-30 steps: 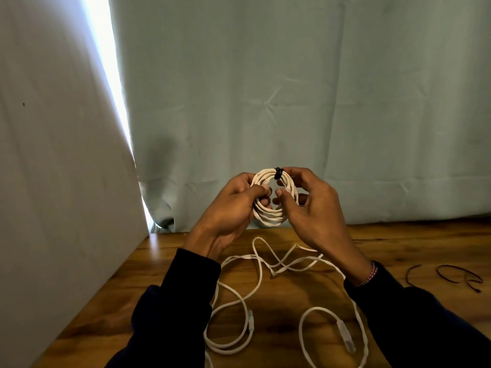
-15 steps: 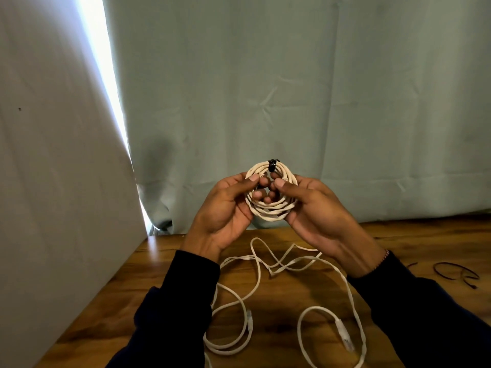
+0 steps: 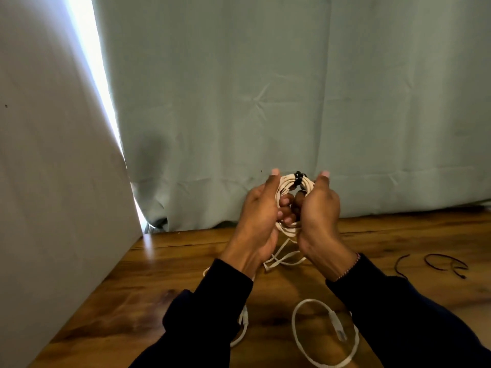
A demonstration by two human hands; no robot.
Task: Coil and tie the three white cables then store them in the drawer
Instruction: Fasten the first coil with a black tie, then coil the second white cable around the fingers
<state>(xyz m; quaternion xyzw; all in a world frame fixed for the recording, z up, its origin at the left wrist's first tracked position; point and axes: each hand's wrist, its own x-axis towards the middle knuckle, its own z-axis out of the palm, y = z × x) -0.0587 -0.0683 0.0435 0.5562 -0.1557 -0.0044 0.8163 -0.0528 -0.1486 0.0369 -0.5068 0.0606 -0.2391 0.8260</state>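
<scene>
- A person's left hand [image 3: 259,208] and right hand [image 3: 317,208] hold a coiled white cable [image 3: 288,185] between them above the wooden bench [image 3: 164,282], fingers curled into the coil, thumbs up.
- A black tie [image 3: 298,177] wraps the coil at its top.
- Loose white cables [image 3: 322,338] lie uncoiled on the bench below the dark sleeves [image 3: 212,309], one forming an open loop near the front edge.
- Two thin black ties [image 3: 442,264] rest on the bench to the right, well apart from the hands.
- A pale green curtain [image 3: 265,102] hangs behind.
</scene>
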